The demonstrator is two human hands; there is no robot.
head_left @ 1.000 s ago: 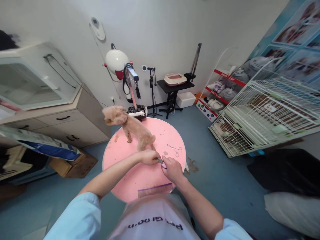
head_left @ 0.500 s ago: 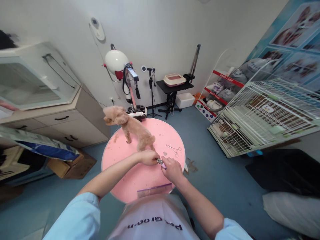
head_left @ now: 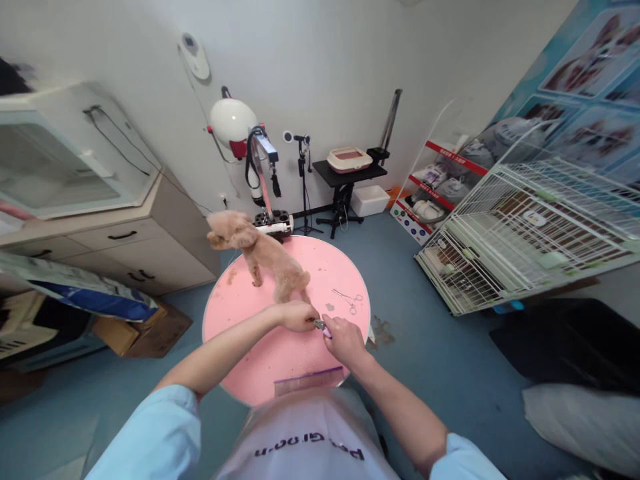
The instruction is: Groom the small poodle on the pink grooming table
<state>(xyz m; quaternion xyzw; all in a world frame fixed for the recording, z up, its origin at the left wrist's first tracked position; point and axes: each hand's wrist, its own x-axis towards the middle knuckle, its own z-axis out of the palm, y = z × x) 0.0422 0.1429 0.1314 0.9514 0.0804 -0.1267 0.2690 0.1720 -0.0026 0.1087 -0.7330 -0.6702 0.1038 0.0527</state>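
Note:
A small apricot curly-coated dog (head_left: pixel 273 257) stands on a round pink table (head_left: pixel 240 340), facing left with its rear toward me. My left hand (head_left: pixel 299 316) is closed around one of its hind paws, drawn back behind it; most of the paw is hidden by my fingers. In my right hand (head_left: pixel 346 339) is a nail clipper (head_left: pixel 324 328) with purple handles, its metal head touching or very close to the paw. Scissors (head_left: pixel 349 300) lie to the right of the dog. A comb with a purple spine (head_left: pixel 309 381) rests at the table's near edge.
Hair tufts dot the table and the floor (head_left: pixel 383 331). Behind the table stands a grooming arm (head_left: pixel 265 173) with a dryer. A wire cage (head_left: pixel 520 233) is on the right, a cabinet (head_left: pixel 125 240) on the left. A black table (head_left: pixel 345 175) holds a litter tray.
Almost nothing differs. The dog keeps its stance, and both my hands stay at the hind paw with the clipper, its angle shifted very slightly.

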